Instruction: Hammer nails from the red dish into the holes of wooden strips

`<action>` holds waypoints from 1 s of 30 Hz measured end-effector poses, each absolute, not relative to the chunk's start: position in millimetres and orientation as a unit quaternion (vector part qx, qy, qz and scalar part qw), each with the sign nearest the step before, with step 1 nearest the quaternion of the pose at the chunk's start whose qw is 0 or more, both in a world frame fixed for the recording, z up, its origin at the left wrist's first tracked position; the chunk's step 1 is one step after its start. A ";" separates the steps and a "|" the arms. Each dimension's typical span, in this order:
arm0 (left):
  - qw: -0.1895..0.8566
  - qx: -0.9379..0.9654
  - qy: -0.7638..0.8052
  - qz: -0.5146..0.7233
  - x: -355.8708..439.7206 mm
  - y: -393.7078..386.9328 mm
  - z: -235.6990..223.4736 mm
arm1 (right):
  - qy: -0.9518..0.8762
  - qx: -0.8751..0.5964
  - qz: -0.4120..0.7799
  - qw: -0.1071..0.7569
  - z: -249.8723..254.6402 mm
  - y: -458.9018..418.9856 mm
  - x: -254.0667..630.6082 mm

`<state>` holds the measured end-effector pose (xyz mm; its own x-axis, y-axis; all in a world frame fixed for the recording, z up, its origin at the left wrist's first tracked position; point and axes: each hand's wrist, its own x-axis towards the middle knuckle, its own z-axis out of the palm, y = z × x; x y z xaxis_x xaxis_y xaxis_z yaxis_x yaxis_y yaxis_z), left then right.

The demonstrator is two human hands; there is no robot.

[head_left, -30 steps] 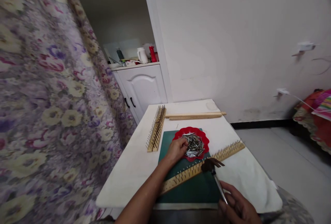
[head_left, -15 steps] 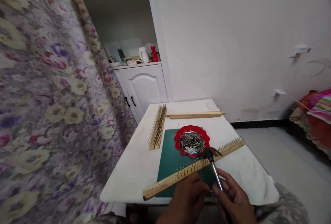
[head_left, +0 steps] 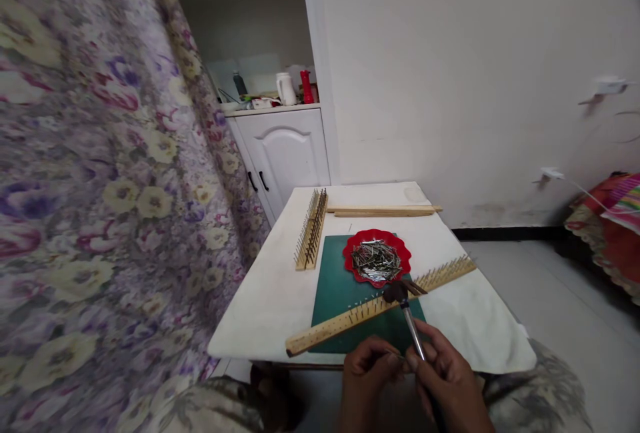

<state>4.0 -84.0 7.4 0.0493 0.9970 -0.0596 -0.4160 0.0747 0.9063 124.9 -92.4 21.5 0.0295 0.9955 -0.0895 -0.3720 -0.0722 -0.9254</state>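
My right hand [head_left: 453, 383] is closed round the metal handle of a small hammer [head_left: 406, 307], whose dark head hovers over a long wooden strip [head_left: 380, 306] studded with nails. My left hand [head_left: 367, 379] is pinched shut just left of the handle, near the table's front edge; what it holds is too small to make out. The strip lies diagonally across a green cutting mat [head_left: 337, 286]. A red scalloped dish [head_left: 377, 261] full of loose nails sits on the mat behind the strip.
A second nail-studded wooden strip [head_left: 311, 229] lies at the left of the white table [head_left: 265, 306]; plain wooden slats [head_left: 385, 210] lie at its far edge. Floral curtain [head_left: 100, 186] on the left, white cabinet [head_left: 285, 153] behind, wall to the right.
My left hand left the red dish of nails and came back to the front edge, beside the hammer handle. The hammer stayed over the strip. The view shifted slightly back.
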 end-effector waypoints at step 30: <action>0.195 0.648 0.603 0.421 -77.0 -37.2 5.6 | -0.381 -0.489 0.572 0.537 24.0 -97.7 125.1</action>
